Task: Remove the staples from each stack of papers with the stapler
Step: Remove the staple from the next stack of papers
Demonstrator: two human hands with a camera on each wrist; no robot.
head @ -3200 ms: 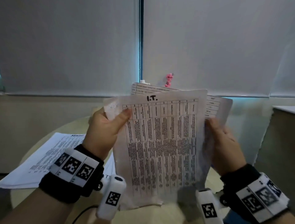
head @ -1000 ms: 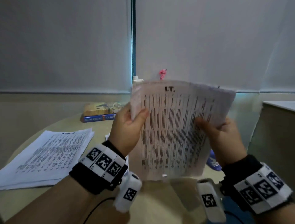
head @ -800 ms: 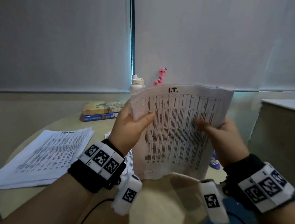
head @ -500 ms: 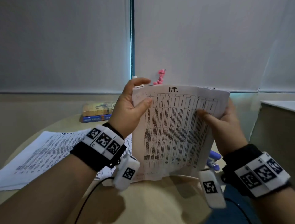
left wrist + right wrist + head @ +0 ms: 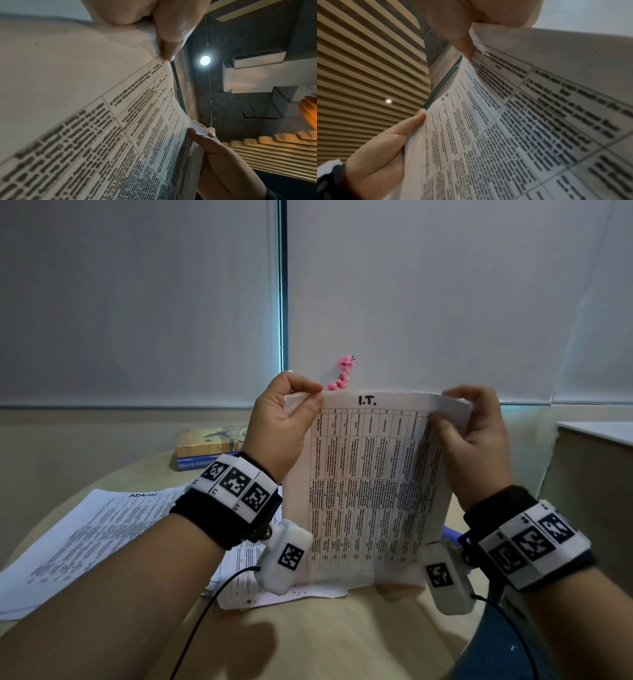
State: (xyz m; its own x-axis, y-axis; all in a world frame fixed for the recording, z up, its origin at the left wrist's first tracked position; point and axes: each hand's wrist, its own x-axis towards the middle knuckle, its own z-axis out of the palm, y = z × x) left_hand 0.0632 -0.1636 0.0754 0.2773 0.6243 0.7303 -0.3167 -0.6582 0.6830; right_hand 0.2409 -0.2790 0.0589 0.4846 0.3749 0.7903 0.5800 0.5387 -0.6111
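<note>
I.T. stack point(image 5: 370, 491) upright above table point(image 5: 342, 638); ADMIN stack point(image 5: 89, 539) to its left, books point(image 5: 205, 448) behind-left.

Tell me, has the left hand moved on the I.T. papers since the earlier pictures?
Yes. The left hand climbed from the left edge to the top left corner of the I.T. papers.

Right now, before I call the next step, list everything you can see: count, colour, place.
I.T. stack: one, white printed sheets, held upright above the table.
ADMIN stack: one, white, flat at table left.
Loose sheets: white, count unclear, under the left wrist.
Books: two, yellow on blue, far table edge.
Flower sprig: one, pink, behind the held stack.
Table: one, beige.
Left hand: pinches the stack's top left corner.
Right hand: pinches its top right corner.
</note>
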